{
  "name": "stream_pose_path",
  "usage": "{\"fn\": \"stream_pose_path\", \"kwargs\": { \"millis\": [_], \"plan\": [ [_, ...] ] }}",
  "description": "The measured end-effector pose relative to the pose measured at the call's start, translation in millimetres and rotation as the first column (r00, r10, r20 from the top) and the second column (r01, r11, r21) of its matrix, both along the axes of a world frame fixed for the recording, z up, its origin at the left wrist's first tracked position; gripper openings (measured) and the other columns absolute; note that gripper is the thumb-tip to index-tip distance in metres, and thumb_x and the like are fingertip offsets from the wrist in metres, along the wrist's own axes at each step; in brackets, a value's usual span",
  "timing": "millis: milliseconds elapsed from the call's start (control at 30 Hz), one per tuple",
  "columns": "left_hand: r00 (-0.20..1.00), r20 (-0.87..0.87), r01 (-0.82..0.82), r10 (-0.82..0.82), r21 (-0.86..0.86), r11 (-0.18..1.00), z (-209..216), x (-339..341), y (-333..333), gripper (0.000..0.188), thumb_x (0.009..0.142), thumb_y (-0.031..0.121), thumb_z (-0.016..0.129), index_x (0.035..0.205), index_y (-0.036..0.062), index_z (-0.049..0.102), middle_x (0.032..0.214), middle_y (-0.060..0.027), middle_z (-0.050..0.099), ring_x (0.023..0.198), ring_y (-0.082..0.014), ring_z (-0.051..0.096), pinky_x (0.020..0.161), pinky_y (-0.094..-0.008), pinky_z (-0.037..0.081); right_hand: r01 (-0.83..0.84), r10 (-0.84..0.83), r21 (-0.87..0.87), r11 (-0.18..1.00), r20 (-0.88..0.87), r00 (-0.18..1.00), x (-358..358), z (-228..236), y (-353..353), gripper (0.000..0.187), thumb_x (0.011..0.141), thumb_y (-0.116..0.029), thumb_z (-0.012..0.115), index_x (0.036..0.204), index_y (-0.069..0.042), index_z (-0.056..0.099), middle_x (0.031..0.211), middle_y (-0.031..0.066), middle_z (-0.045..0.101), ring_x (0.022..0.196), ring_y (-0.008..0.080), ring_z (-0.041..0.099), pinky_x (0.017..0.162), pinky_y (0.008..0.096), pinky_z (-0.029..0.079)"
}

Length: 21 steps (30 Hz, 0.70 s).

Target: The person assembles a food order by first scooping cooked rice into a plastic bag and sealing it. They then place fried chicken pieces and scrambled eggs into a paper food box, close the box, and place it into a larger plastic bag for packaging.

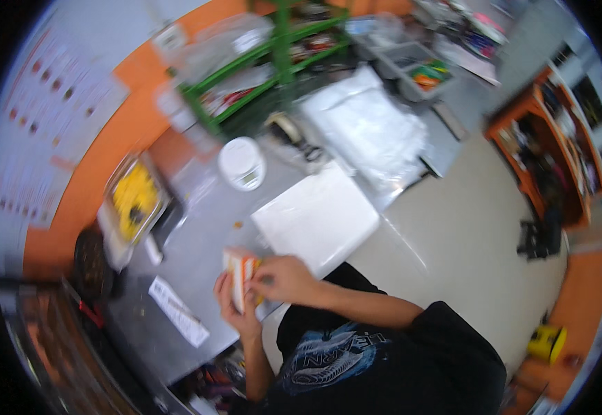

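A small orange-and-white paper carton (239,268) is held upright above the near edge of the metal table (204,270). My left hand (234,308) wraps round its left side and lower part. From the right, my right hand (286,279) has its bent fingers pressed together at the carton's side; blur hides what exactly they pinch. Some yellow shows by the carton near those fingertips. Beyond my hands lies a flat white sheet or bag (318,218). To the left, a long printed paper slip (178,311) rests on the table.
A clear tub of yellow food (135,200) stands at the left beside a dark round container (92,263). Farther back are a white kitchen scale (241,163), a tape roll (284,128), white plastic bags (367,124), a green rack (284,52) and a grey bin (411,59).
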State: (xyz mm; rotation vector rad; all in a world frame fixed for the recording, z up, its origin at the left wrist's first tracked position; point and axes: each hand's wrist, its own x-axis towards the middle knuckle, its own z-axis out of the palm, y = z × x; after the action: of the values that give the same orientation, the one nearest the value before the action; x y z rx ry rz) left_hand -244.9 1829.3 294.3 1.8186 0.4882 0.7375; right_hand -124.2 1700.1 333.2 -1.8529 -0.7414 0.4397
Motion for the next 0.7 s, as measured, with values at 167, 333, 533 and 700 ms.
{"fn": "stream_pose_path", "kwargs": {
  "millis": [167, 333, 533, 700],
  "plan": [
    [0.997, 0.069, -0.010, 0.028, -0.251, 0.968, -25, -35, 21, 0.059, 0.093, 0.027, 0.067, 0.139, -0.0062, 0.054, 0.147, -0.0190, 0.046, 0.133, -0.0301, 0.048, 0.113, -0.0457, 0.039, -0.210, 0.172, -0.305, 0.929, -0.147, 0.974, -5, -25, 11, 0.083, 0.077, -0.082, 0.064, 0.066, 0.000, 0.064, 0.060, 0.0179, 0.062, 0.060, 0.0367, 0.064, 0.059, 0.0472, 0.050],
    [0.984, -0.166, 0.019, 0.068, 0.474, 0.881, -51, -25, 51, 0.053, 0.093, 0.028, 0.065, 0.133, -0.0054, 0.056, 0.142, -0.0239, 0.048, 0.135, -0.0382, 0.046, 0.115, -0.0495, 0.034, -0.378, 0.353, -0.216, 0.900, -0.147, 0.924, 0, -71, -36, 0.050, 0.087, -0.055, 0.070, 0.081, -0.005, 0.068, 0.072, 0.0138, 0.067, 0.072, 0.0327, 0.067, 0.067, 0.0462, 0.051],
    [0.944, -0.188, 0.082, 0.269, 0.929, 0.360, 34, 30, 12, 0.053, 0.084, 0.026, 0.076, 0.119, -0.0084, 0.057, 0.114, -0.0257, 0.058, 0.110, -0.0433, 0.056, 0.098, -0.0530, 0.045, -0.281, 0.272, -0.018, 0.959, -0.207, 0.940, 53, -103, -209, 0.032, 0.091, -0.035, 0.070, 0.090, -0.002, 0.070, 0.090, 0.0162, 0.069, 0.088, 0.0337, 0.068, 0.079, 0.0449, 0.053],
    [0.969, 0.214, -0.244, 0.123, 0.745, 0.621, 55, 207, -153, 0.024, 0.092, 0.001, 0.065, 0.114, -0.0061, 0.060, 0.115, -0.0236, 0.063, 0.110, -0.0390, 0.061, 0.099, -0.0470, 0.047, 0.038, -0.066, -0.169, 0.985, -0.162, 0.985, 117, -124, -406, 0.024, 0.093, -0.027, 0.069, 0.096, -0.003, 0.070, 0.095, 0.0166, 0.068, 0.091, 0.0318, 0.067, 0.082, 0.0431, 0.053]
  ]
}}
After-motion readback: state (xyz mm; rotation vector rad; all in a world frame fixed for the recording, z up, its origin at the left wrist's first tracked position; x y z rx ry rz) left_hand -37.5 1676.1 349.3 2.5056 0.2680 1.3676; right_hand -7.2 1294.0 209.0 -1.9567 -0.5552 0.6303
